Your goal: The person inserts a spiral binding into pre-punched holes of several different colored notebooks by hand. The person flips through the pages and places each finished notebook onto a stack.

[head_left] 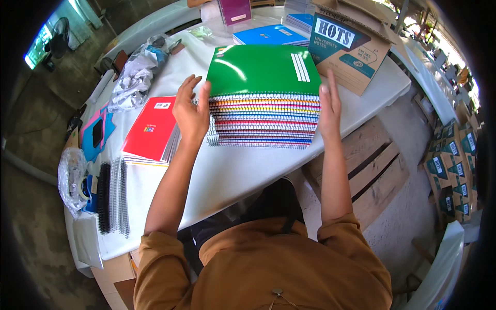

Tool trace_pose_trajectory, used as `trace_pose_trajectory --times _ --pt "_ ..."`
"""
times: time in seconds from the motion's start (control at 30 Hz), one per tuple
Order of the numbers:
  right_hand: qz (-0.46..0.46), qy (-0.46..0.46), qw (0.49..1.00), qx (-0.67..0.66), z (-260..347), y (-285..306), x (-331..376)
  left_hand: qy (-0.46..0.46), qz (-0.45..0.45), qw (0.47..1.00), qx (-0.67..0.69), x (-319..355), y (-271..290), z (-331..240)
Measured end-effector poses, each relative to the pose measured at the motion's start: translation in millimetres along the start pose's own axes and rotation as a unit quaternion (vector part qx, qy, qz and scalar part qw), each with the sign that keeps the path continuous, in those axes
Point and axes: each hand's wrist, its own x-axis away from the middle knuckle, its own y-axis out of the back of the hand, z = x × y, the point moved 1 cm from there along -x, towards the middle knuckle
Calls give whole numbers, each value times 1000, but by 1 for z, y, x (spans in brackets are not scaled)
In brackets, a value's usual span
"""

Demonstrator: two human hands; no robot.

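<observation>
Classified as a workshop for notebook binding and packing. Indicated by spiral notebooks [263,98] stacked on the white-covered table [227,170]; by loose binding coils [105,199] at the table's left end; by a carton [356,57] at its far right; by piled matching cartons [454,170] and a wooden slatted platform [373,169] right of it.

At the centre, the top notebook's green cover [258,72] is glossy (light streaks across it), and the spirals [266,135] below look like shiny metal. Upper right, the box [354,77] is matt cardboard; far left, the bag [71,173] is crinkled, clear plastic. At lower centre, the shirt [294,263] is dull cloth; toward the right, the pallet [364,143] is rough-looking wood.
</observation>
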Motion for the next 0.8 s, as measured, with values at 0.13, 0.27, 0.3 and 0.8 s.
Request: trace_pose_trajectory --times 0.13,0.27,0.3,0.8 --pt "-44 -48 991 115 4 -12 4 297 -78 947 90 -7 -13 11" --pt "-78 -40 992 96 -2 -12 7 293 -75 952 44 -11 -5 18" --pt "-66 -56 995 53 6 -13 9 271 -24 960 63 -15 5 36" --pt "282 3 959 23 16 -88 184 307 294 887 -180 52 153 133"
